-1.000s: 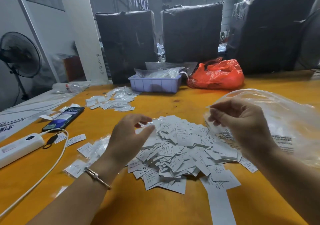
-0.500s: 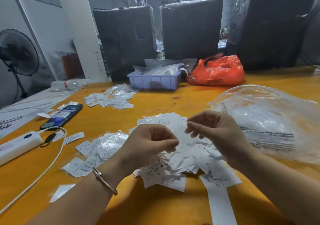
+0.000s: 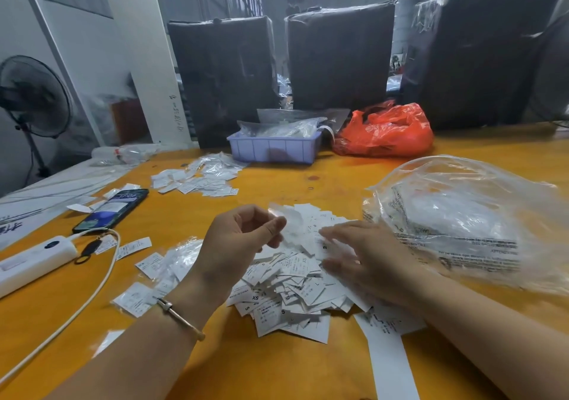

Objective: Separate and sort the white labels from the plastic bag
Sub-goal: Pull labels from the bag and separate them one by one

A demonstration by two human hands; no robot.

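A heap of small white size labels (image 3: pixel 289 295) lies on the orange table in front of me. My left hand (image 3: pixel 243 239) is raised over its left side, thumb and fingers pinching a small clear sleeve with a label (image 3: pixel 284 219). My right hand (image 3: pixel 366 258) is blurred, fingers spread flat and low over the right side of the heap. A large clear plastic bag (image 3: pixel 462 215) lies crumpled to the right, touching my right forearm.
A phone (image 3: pixel 112 210), white power strip (image 3: pixel 34 261) with cable and loose sleeved labels (image 3: pixel 160 264) sit at left. Further back lie another label pile (image 3: pixel 200 178), a lilac tray (image 3: pixel 274 148) and a red bag (image 3: pixel 385 131). A long white strip (image 3: pixel 388 359) lies near the front edge.
My right hand has dropped from the left hand and spread flat onto the heap. My left hand has lifted slightly, keeping the small sleeve pinched. The bag was let go a second ago.
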